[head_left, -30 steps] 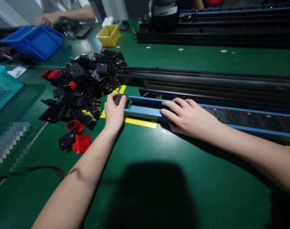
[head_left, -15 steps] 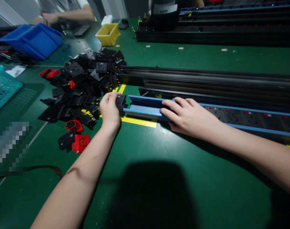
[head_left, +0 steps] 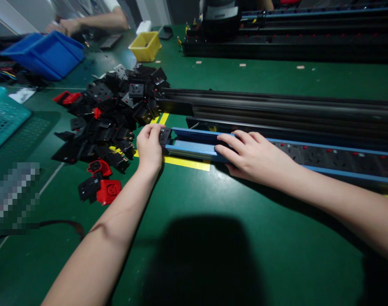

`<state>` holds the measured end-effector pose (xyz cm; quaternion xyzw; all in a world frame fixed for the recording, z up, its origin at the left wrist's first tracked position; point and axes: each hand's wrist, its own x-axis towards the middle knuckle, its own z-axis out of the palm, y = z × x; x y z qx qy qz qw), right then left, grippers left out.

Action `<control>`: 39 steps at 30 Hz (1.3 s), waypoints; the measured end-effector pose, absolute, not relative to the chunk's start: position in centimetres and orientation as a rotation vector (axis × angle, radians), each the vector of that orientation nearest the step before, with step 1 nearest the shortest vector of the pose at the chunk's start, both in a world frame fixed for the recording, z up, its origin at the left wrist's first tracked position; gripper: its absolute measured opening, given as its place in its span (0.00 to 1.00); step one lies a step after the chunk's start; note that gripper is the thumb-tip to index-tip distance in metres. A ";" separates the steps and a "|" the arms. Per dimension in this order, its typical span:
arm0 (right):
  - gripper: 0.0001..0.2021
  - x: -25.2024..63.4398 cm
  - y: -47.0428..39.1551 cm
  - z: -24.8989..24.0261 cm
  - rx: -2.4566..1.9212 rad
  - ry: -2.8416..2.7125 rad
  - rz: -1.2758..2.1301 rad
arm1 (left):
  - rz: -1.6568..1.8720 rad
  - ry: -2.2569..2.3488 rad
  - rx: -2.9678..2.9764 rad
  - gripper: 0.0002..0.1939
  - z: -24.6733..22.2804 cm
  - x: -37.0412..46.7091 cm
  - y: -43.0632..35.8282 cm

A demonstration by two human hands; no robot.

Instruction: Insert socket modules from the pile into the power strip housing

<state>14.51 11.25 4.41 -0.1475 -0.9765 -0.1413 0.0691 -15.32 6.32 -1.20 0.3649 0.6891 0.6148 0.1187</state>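
My left hand [head_left: 149, 146] pinches a black socket module [head_left: 166, 137] at the left end of a blue metal channel [head_left: 194, 148]. The module's right side meets the mouth of the channel; how far it is inside I cannot tell. My right hand [head_left: 249, 155] is wrapped over the channel, fingers across its rims and thumb on the near side. To the right of that hand, a row of black socket modules [head_left: 334, 156] with red dots sits in the channel. A heap of loose black socket modules [head_left: 107, 110] lies left of my left hand.
Dark rails [head_left: 276, 102] lie behind the channel. Red sockets [head_left: 108, 192] are near my left forearm. A yellow bin [head_left: 145, 47], a blue bin [head_left: 53, 55] and a teal basket [head_left: 5, 114] stand further out. Across the table is another person's arm [head_left: 101, 21].
My left hand has shifted slightly right, bringing the socket module up against the channel's end. My right hand has stayed in place on the channel.
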 end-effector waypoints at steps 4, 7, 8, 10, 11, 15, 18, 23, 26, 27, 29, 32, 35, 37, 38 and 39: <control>0.20 14.5 11.3 4.4 -0.443 -2.938 -0.434 | 1.767 2.037 1.086 0.12 -1.3 -15.4 6.3; 0.20 14.5 11.3 4.4 -0.437 -2.930 -0.432 | 1.755 2.030 1.103 0.12 -1.5 -15.5 6.3; 0.20 14.5 11.3 4.4 -0.436 -2.929 -0.432 | 1.753 2.027 1.106 0.13 -1.5 -15.5 6.3; 0.20 14.5 11.3 4.4 -0.434 -2.928 -0.429 | 1.745 2.032 1.109 0.13 -1.6 -15.5 6.2; 0.20 14.5 11.3 4.4 -0.433 -2.927 -0.427 | 1.737 2.040 1.109 0.13 -1.6 -15.5 6.2; 0.20 14.5 11.3 4.5 -0.433 -2.926 -0.429 | 1.698 2.072 1.103 0.14 -1.5 -15.4 6.3; 0.19 14.5 11.2 4.5 -0.441 -2.939 -0.443 | 1.699 2.080 1.103 0.13 -1.5 -15.4 6.4; 0.19 14.5 11.3 4.5 -0.436 -2.945 -0.448 | 1.680 2.088 1.132 0.13 -1.5 -15.4 6.5; 0.20 14.5 11.3 4.5 -0.431 -2.944 -0.460 | 1.673 2.094 1.130 0.13 -1.7 -15.4 6.5; 0.20 14.5 11.3 4.5 -0.431 -2.943 -0.460 | 1.674 2.093 1.128 0.13 -1.7 -15.4 6.6; 0.20 14.5 11.3 4.4 -0.431 -2.939 -0.457 | 1.677 2.088 1.123 0.14 -1.8 -15.4 6.6; 0.20 14.4 11.3 4.4 -0.427 -2.927 -0.453 | 1.655 2.081 1.120 0.14 -1.8 -15.4 6.6; 0.20 14.5 11.3 4.3 -0.428 -2.929 -0.462 | 1.640 2.065 1.099 0.14 -1.7 -15.3 6.6; 0.20 14.5 11.3 4.3 -0.429 -2.931 -0.456 | 1.651 2.058 1.080 0.14 -1.6 -15.3 6.6; 0.20 14.5 11.3 4.3 -0.429 -2.928 -0.446 | 1.653 2.059 1.080 0.15 -1.6 -15.2 6.5; 0.21 14.5 11.3 4.4 -0.429 -2.925 -0.432 | 1.651 2.065 1.090 0.15 -1.7 -15.2 6.4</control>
